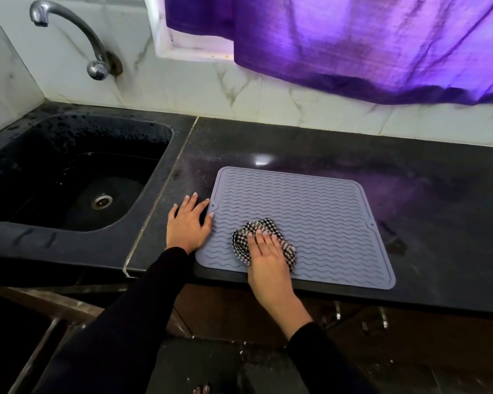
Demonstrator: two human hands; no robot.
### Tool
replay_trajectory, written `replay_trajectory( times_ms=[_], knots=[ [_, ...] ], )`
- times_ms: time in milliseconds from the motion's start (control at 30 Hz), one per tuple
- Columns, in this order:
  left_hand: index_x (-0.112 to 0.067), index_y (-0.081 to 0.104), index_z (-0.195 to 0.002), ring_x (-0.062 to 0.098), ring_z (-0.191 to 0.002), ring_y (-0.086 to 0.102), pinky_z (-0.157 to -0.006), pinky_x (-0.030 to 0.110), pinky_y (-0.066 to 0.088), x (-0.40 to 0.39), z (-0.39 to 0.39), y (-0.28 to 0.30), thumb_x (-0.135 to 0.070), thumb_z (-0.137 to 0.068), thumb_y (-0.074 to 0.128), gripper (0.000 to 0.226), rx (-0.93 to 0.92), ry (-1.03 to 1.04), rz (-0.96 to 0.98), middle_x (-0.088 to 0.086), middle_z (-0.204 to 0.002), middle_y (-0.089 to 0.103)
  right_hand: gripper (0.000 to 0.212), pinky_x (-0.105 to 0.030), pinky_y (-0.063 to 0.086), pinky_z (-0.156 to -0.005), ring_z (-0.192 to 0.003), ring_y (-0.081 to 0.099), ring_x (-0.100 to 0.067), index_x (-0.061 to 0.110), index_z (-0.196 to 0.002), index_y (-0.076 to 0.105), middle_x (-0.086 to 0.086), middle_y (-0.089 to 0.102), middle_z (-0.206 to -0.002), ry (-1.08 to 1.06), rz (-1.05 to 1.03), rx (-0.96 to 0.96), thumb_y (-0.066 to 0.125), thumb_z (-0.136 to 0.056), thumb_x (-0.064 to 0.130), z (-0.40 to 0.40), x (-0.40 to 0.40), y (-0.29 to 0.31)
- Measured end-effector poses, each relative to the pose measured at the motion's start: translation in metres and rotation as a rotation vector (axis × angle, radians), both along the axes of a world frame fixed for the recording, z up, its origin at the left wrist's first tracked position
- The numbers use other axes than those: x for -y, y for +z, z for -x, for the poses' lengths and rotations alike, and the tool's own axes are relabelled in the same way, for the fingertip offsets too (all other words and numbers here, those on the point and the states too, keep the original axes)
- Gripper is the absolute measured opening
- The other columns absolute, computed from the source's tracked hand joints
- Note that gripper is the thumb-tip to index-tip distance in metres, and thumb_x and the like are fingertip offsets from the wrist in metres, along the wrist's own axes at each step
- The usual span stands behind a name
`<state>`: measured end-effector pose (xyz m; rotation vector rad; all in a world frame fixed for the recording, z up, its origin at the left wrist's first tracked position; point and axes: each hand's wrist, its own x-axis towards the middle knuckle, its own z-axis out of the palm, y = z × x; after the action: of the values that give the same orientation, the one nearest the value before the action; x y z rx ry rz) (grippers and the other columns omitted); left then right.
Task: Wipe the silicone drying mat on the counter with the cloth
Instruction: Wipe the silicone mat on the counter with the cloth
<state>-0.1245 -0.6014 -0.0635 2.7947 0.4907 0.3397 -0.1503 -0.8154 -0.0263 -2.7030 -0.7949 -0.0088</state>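
A grey silicone drying mat (310,211) with wavy ridges lies flat on the black counter (410,194), its near edge at the counter's front. A black-and-white checked cloth (256,227) is bunched on the mat's near-left part. My right hand (266,258) presses flat on top of the cloth, fingers pointing away from me. My left hand (187,223) rests flat on the counter beside the mat's left edge, fingers spread, with the fingertips touching that edge.
A black sink (77,172), wet inside, sits to the left of the counter seam, with a metal tap (77,32) on the wall above it. A purple curtain (367,46) hangs over the marble-tiled back wall. Cabinet handles (376,319) show below the counter's front edge.
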Motion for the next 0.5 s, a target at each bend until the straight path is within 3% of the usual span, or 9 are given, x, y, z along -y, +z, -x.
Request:
replay_trajectory(
  times_ms=[33,100,200,267,300,367,433,467,500],
  knots=[
    [-0.027,0.042,-0.138,0.018,-0.142,0.020,-0.115,0.042,0.011,0.000,0.000,0.000,-0.054,-0.086,0.022,0.061,-0.002,0.002,-0.003,0.004,-0.152,0.029,0.057,-0.031,-0.004,-0.115,-0.144,0.020,-0.022,0.010,-0.146,0.025,-0.011,0.026,-0.153,0.005,-0.027,0.038,0.046,-0.093,0.013,0.001,0.002,-0.005],
    [-0.027,0.041,-0.138,0.018,-0.142,0.019,-0.115,0.042,0.011,0.000,0.000,0.000,-0.053,-0.087,0.023,0.061,-0.009,0.004,-0.002,0.004,-0.152,0.029,0.057,-0.026,-0.004,-0.115,-0.142,0.024,-0.018,0.012,-0.144,0.031,-0.007,0.031,-0.152,0.008,-0.100,0.035,0.049,-0.090,0.008,-0.007,0.006,-0.009],
    [-0.026,0.040,-0.139,0.019,-0.143,0.019,-0.115,0.042,0.010,0.001,0.000,0.000,-0.053,-0.087,0.022,0.061,-0.018,-0.002,-0.006,0.004,-0.153,0.027,0.057,-0.016,0.002,-0.113,-0.136,0.036,-0.011,0.019,-0.138,0.043,0.001,0.044,-0.144,0.015,-0.190,-0.001,0.052,-0.085,0.000,-0.019,0.011,-0.005],
    [-0.025,0.041,-0.138,0.020,-0.142,0.019,-0.115,0.043,0.011,0.001,0.000,0.000,-0.053,-0.087,0.022,0.061,-0.010,-0.005,0.002,0.005,-0.152,0.028,0.054,-0.016,0.018,-0.112,-0.124,0.049,-0.009,0.023,-0.134,0.050,0.003,0.053,-0.136,-0.021,-0.296,-0.064,0.055,-0.085,0.000,-0.021,0.014,-0.001],
    [-0.026,0.041,-0.138,0.020,-0.142,0.019,-0.115,0.043,0.011,0.001,0.001,0.001,-0.053,-0.087,0.022,0.061,-0.008,-0.008,0.003,0.005,-0.152,0.028,0.050,-0.021,0.031,-0.108,-0.111,0.056,-0.008,0.024,-0.131,0.053,0.003,0.059,-0.129,-0.063,-0.380,-0.115,0.056,-0.086,0.002,-0.022,0.016,0.003],
    [-0.026,0.041,-0.139,0.020,-0.142,0.019,-0.115,0.043,0.011,-0.001,0.001,0.001,-0.054,-0.086,0.021,0.063,-0.016,-0.011,0.001,0.005,-0.152,0.028,0.039,-0.025,0.052,-0.084,-0.090,0.059,-0.007,0.020,-0.125,0.058,0.002,0.067,-0.110,-0.205,-0.610,-0.315,0.056,-0.089,0.005,-0.031,0.018,0.011],
    [-0.027,0.041,-0.138,0.019,-0.142,0.019,-0.115,0.043,0.011,-0.002,0.001,0.000,-0.057,-0.085,0.018,0.065,-0.018,-0.014,0.003,0.005,-0.152,0.028,0.027,-0.021,0.050,-0.070,-0.090,0.060,-0.015,0.010,-0.117,0.061,-0.002,0.067,-0.099,-0.436,-0.989,-0.585,0.055,-0.091,0.009,-0.044,0.026,0.027],
    [-0.027,0.041,-0.138,0.019,-0.142,0.020,-0.115,0.043,0.012,-0.002,0.001,0.001,-0.058,-0.084,0.016,0.068,-0.015,-0.015,0.004,0.005,-0.152,0.029,0.024,-0.023,0.050,-0.070,-0.093,0.061,-0.020,0.006,-0.114,0.062,-0.005,0.066,-0.098,-0.572,-1.148,-0.624,0.055,-0.092,0.010,-0.053,0.033,0.030],
    [-0.027,0.042,-0.138,0.019,-0.142,0.020,-0.115,0.043,0.012,-0.002,0.001,0.001,-0.061,-0.082,0.014,0.071,-0.008,-0.016,0.007,0.004,-0.152,0.029,0.023,-0.027,0.050,-0.072,-0.094,0.061,-0.022,0.003,-0.112,0.062,-0.007,0.066,-0.097,-0.665,-1.178,-0.558,0.055,-0.092,0.012,-0.057,0.042,0.035]
  ],
)
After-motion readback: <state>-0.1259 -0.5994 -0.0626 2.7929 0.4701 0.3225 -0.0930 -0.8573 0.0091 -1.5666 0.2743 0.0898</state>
